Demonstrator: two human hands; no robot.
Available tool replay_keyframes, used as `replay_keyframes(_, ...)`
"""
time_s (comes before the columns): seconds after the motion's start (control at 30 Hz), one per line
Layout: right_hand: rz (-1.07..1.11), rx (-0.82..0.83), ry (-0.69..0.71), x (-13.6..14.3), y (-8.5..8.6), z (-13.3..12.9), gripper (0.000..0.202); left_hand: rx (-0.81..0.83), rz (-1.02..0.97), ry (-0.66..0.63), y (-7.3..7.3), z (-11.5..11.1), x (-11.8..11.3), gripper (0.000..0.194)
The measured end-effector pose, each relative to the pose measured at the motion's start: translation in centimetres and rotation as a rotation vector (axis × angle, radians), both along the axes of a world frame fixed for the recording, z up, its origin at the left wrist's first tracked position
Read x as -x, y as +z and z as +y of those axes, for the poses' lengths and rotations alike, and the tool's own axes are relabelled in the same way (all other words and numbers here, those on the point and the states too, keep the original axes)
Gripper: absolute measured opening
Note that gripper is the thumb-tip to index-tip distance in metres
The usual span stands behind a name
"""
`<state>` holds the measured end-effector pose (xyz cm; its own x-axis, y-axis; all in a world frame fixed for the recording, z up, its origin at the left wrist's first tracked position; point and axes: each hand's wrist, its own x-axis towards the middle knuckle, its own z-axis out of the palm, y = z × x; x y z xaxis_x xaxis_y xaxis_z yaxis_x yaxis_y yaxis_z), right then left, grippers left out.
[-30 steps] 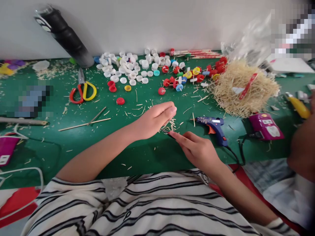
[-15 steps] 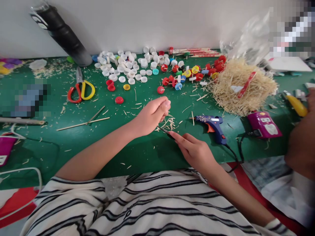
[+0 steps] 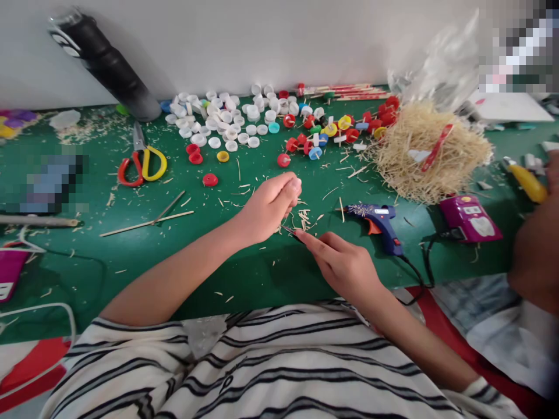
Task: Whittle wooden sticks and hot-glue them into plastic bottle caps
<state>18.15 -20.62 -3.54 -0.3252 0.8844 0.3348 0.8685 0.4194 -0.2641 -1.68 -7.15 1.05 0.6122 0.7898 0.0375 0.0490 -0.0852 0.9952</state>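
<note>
My left hand (image 3: 271, 205) is closed above the green table, fingers curled in; whatever it grips is hidden inside. Just right of it and nearer to me, my right hand (image 3: 343, 260) pinches a small knife (image 3: 290, 230), its thin blade pointing toward the underside of my left hand. Most of the knife's handle is covered by my fingers. Pale wood shavings (image 3: 304, 219) lie beside and beneath my hands. A blue glue gun (image 3: 379, 223) with an orange trigger rests to the right of them.
White bottle caps (image 3: 227, 116) and coloured caps on sticks (image 3: 321, 137) lie at the back. Scissors (image 3: 142, 160), a dark bottle (image 3: 107, 64) and thin sticks (image 3: 148, 223) are leftward. Rightward are a straw heap (image 3: 432, 154), a purple box (image 3: 470, 219) and another person's arm (image 3: 535, 250).
The knife blade sits at a slightly different angle by my left hand, and my right hand has shifted slightly left. My left hand stays closed in nearly the same place.
</note>
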Motion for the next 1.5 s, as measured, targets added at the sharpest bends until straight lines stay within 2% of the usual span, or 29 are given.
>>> replay_keyframes(0.1, 0.003, 0.010, 0.024, -0.4, 0.2, -0.1, 0.046, -0.033, 0.010, 0.018, 0.1, -0.1, 0.0, 0.042)
replay_keyframes(0.33, 0.049, 0.073, 0.001, -0.6, -0.4, -0.8, 0.046, 0.054, -0.055, 0.018, 0.3, 0.2, -0.3, 0.041)
replay_keyframes(0.57, 0.021, 0.114, -0.040, 0.8, -0.5, 0.2, 0.048, 0.092, -0.087, 0.135, 0.1, 0.1, -0.4, 0.039)
replay_keyframes(0.83, 0.006, 0.145, -0.032, 0.6, -0.6, 0.4, 0.051, 0.193, -0.093, 0.127, 0.1, 1.1, 0.0, 0.037)
replay_keyframes(1.0, 0.058, 0.172, -0.053, 0.4, -0.6, -0.7, 0.049, 0.193, -0.072, 0.096, 0.4, 0.9, -0.2, 0.039)
replay_keyframes(1.17, 0.069, 0.175, -0.075, 0.5, -0.4, -1.3, 0.048, 0.176, -0.069, 0.133, 0.2, 1.1, -0.2, 0.039)
replay_keyframes(1.3, 0.050, 0.158, -0.081, 1.1, -0.2, -0.9, 0.048, 0.195, -0.091, 0.173, -0.1, 0.9, -0.4, 0.038)
replay_keyframes(1.5, -0.021, 0.121, -0.103, 2.1, 0.0, 0.0, 0.049, 0.202, -0.108, 0.156, -0.2, 0.8, -0.5, 0.037)
